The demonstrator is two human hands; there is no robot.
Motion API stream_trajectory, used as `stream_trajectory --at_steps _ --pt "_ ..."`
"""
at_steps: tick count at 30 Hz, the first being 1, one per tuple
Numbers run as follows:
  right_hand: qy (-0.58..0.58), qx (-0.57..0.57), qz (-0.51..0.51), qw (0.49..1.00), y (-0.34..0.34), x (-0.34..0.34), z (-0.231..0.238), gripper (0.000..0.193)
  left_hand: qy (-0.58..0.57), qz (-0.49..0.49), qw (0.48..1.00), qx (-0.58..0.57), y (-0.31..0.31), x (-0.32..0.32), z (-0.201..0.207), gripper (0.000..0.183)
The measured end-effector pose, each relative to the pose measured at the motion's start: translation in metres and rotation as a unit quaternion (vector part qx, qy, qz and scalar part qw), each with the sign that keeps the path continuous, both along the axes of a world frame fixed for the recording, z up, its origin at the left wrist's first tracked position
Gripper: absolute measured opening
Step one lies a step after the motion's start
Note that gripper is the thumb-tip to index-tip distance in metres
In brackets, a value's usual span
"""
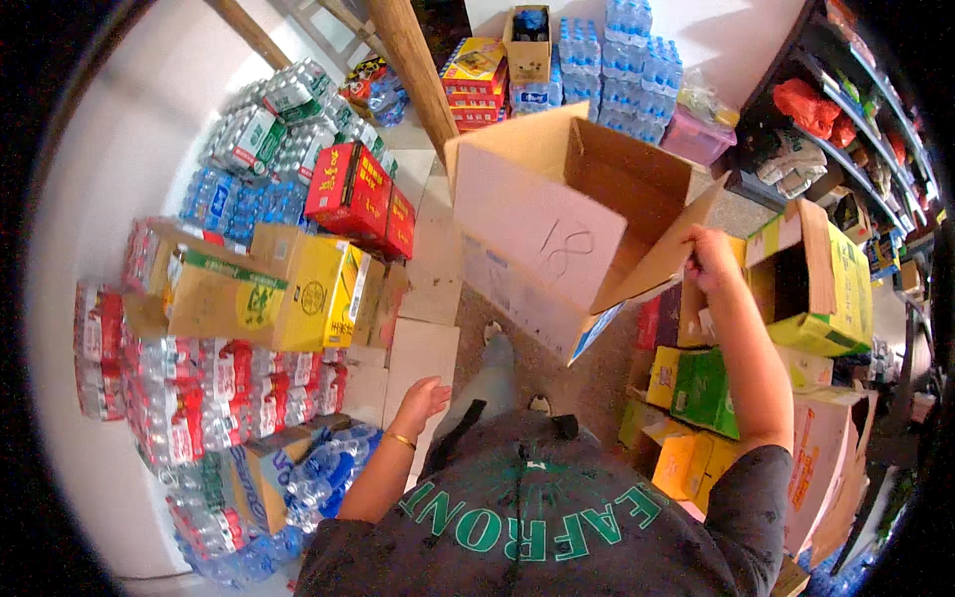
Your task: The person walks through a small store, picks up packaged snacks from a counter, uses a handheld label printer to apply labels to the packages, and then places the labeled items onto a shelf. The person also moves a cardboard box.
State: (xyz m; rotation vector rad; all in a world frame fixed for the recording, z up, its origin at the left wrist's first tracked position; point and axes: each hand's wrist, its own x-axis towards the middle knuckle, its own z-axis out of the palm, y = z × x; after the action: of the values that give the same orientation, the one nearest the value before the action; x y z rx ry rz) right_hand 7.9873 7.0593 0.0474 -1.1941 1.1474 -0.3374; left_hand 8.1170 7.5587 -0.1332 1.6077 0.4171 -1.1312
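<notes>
A large open cardboard box [537,229] hangs tilted in front of me above the floor, its flaps spread and its brown inside showing. One side is pale with a handwritten mark. My right hand [712,257] grips the edge of its right flap, fingers closed on it. Down at my left side, my left hand [428,400] is empty, with its fingers stretched out and a bracelet on the wrist. It is apart from the box; the nearest goods are stacked bottle packs [229,393] to the left.
Yellow cartons [323,298] and a red carton [363,199] sit on packs at left. Beside my right arm are a yellow-green open box [811,284] and several other boxes. Shelves [865,129] line the right. Water packs [627,80] and a wooden post [413,75] stand ahead.
</notes>
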Motion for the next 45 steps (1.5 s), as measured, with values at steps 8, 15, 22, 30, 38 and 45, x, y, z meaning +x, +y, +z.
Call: stream_trajectory --at_steps 8,15,22,30,38,45 --pt "-0.095 -0.132 -0.12 0.979 -0.089 0.064 0.063 0.01 -0.036 -0.019 0.997 -0.061 -0.089 0.197 -0.024 0.043" --pt "-0.12 -0.203 -0.178 0.955 -0.158 0.113 0.092 0.01 -0.114 -0.042 0.99 -0.065 -0.219 0.317 0.052 0.047" --pt "-0.159 -0.188 -0.152 0.957 -0.279 0.2 0.103 0.011 -0.212 0.065 0.97 -0.097 -0.303 0.382 0.1 0.057" --pt "-0.22 -0.104 -0.118 0.963 -0.361 0.304 0.097 0.008 -0.338 0.079 0.938 -0.02 -0.354 0.419 0.133 0.078" --pt "-0.298 -0.088 -0.081 0.947 -0.368 0.348 0.1 0.015 -0.366 -0.045 0.923 -0.11 -0.365 0.466 0.128 0.062" --pt "-0.28 -0.125 -0.027 0.952 -0.34 0.385 0.128 0.009 -0.407 -0.084 0.902 -0.116 -0.351 0.477 0.102 0.061"
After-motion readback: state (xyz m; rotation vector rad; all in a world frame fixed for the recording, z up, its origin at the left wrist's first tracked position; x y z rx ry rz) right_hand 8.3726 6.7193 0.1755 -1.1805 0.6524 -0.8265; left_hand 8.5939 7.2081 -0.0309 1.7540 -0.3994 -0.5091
